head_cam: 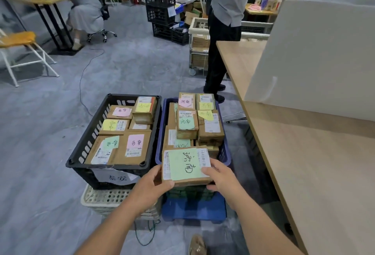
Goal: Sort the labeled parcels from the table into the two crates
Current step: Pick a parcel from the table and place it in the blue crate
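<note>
A cardboard parcel with a green handwritten label (185, 166) is held level over the near end of the blue crate (226, 154). My left hand (153, 186) grips its left edge, thumb on top. My right hand (220, 175) grips its right edge, thumb on the label. The blue crate is piled high with labeled parcels (187, 122). To its left the black crate (89, 139) holds several flat parcels with pink, yellow and green labels (135, 145) and carries a white paper tag on its front.
A wooden table (316, 165) runs along the right, with a large white box (316, 57) on it. A person in dark trousers (218, 51) stands beyond the crates. The crates sit on a white basket (101, 199) and a blue base (194, 210). A cable crosses the grey floor.
</note>
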The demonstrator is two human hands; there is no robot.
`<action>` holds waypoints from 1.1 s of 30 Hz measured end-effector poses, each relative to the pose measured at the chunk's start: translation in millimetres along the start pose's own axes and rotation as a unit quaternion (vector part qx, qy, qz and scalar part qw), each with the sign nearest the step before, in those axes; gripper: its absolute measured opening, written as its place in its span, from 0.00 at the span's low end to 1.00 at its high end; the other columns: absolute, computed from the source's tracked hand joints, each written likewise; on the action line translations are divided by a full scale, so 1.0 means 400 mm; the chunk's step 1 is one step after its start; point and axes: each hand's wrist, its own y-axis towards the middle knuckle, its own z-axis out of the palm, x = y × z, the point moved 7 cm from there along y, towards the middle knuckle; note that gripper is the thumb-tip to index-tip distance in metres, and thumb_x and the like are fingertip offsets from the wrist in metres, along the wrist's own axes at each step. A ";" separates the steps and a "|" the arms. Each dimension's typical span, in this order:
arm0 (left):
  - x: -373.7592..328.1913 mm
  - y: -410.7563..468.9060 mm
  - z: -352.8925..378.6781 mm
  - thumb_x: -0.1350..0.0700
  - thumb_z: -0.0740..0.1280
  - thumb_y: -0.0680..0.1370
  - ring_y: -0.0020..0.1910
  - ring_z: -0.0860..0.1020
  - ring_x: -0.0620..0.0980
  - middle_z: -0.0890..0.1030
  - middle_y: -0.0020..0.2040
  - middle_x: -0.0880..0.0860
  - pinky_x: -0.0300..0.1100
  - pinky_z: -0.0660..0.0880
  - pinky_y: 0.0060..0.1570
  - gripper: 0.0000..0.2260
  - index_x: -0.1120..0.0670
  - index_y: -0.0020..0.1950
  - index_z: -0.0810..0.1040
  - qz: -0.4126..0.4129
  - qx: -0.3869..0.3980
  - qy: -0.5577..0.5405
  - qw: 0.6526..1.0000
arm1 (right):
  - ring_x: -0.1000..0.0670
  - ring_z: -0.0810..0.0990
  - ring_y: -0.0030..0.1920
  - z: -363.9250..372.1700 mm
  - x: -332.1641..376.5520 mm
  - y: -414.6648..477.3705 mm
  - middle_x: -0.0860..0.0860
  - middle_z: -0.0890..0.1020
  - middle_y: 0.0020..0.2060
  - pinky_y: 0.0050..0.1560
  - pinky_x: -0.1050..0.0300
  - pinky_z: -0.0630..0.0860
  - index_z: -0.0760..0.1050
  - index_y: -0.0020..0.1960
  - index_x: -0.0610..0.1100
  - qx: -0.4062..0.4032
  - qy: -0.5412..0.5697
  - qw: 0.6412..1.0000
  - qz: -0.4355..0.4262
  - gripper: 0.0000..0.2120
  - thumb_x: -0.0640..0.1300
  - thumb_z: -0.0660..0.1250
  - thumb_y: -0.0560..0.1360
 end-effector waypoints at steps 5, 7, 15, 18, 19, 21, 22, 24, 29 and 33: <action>-0.004 0.148 -0.003 0.50 0.66 0.78 0.60 0.74 0.46 0.74 0.60 0.43 0.47 0.71 0.61 0.30 0.38 0.74 0.53 -0.054 -0.013 -0.013 0.998 | 0.53 0.79 0.57 -0.019 -0.005 0.169 0.56 0.81 0.57 0.57 0.53 0.77 0.69 0.63 0.58 0.026 0.000 0.999 0.034 0.14 0.43 0.61 0.81; 0.008 0.202 -0.006 0.49 0.65 0.79 0.60 0.75 0.48 0.76 0.61 0.45 0.53 0.71 0.64 0.33 0.38 0.76 0.49 -0.084 -0.026 -0.035 0.996 | 0.53 0.80 0.56 -0.027 -0.015 0.228 0.56 0.81 0.57 0.54 0.57 0.78 0.69 0.63 0.58 0.036 0.006 0.998 0.049 0.15 0.42 0.61 0.81; 0.054 0.318 -0.004 0.45 0.61 0.80 0.52 0.79 0.48 0.81 0.54 0.46 0.51 0.78 0.54 0.23 0.40 0.74 0.58 -0.145 -0.064 -0.040 0.987 | 0.55 0.79 0.58 -0.018 -0.054 0.373 0.55 0.80 0.60 0.58 0.57 0.78 0.69 0.67 0.55 0.065 -0.048 0.996 0.047 0.20 0.37 0.60 0.80; 0.067 0.341 -0.011 0.47 0.63 0.79 0.49 0.80 0.51 0.80 0.55 0.51 0.53 0.80 0.50 0.15 0.49 0.63 0.67 -0.175 -0.102 -0.040 0.979 | 0.54 0.77 0.59 -0.026 -0.061 0.401 0.54 0.79 0.60 0.60 0.56 0.76 0.71 0.68 0.52 0.059 -0.065 0.995 0.047 0.19 0.37 0.61 0.79; 0.066 0.349 -0.011 0.47 0.64 0.78 0.48 0.81 0.51 0.80 0.53 0.51 0.54 0.80 0.49 0.14 0.51 0.60 0.68 -0.180 -0.107 -0.035 0.977 | 0.54 0.77 0.59 -0.029 -0.063 0.412 0.54 0.79 0.59 0.59 0.56 0.76 0.71 0.67 0.51 0.055 -0.072 0.995 0.045 0.18 0.38 0.61 0.79; 0.066 0.364 -0.014 0.47 0.66 0.78 0.47 0.81 0.52 0.80 0.49 0.51 0.54 0.80 0.48 0.14 0.52 0.57 0.69 -0.186 -0.114 -0.031 0.975 | 0.52 0.77 0.58 -0.034 -0.058 0.433 0.53 0.80 0.58 0.58 0.55 0.75 0.73 0.65 0.50 0.043 -0.085 0.995 0.034 0.16 0.38 0.61 0.79; 0.068 0.371 -0.015 0.48 0.67 0.77 0.46 0.81 0.52 0.80 0.49 0.51 0.54 0.80 0.48 0.14 0.53 0.57 0.69 -0.188 -0.117 -0.034 0.975 | 0.51 0.77 0.57 -0.035 -0.053 0.442 0.53 0.80 0.57 0.58 0.53 0.76 0.73 0.64 0.49 0.038 -0.090 0.995 0.029 0.15 0.38 0.61 0.79; 0.073 0.387 -0.016 0.49 0.67 0.77 0.47 0.81 0.52 0.78 0.52 0.50 0.54 0.80 0.49 0.15 0.52 0.59 0.68 -0.184 -0.113 -0.040 0.976 | 0.49 0.79 0.55 -0.031 -0.048 0.463 0.52 0.80 0.56 0.56 0.50 0.78 0.74 0.62 0.49 0.025 -0.102 0.994 0.017 0.14 0.38 0.61 0.79; 0.111 0.432 0.017 0.53 0.64 0.80 0.50 0.78 0.47 0.77 0.55 0.49 0.42 0.78 0.45 0.18 0.45 0.69 0.67 -0.171 -0.052 -0.041 0.983 | 0.53 0.76 0.58 -0.005 -0.072 0.505 0.47 0.71 0.66 0.55 0.59 0.77 0.72 0.69 0.54 -0.011 -0.124 0.992 0.004 0.21 0.40 0.63 0.78; 0.156 0.463 0.031 0.57 0.61 0.81 0.49 0.80 0.50 0.80 0.51 0.51 0.38 0.77 0.40 0.10 0.49 0.62 0.71 -0.204 -0.064 -0.113 0.970 | 0.58 0.67 0.63 0.032 -0.098 0.520 0.55 0.67 0.66 0.64 0.60 0.69 0.53 0.79 0.51 -0.029 -0.059 0.997 0.050 0.35 0.34 0.65 0.78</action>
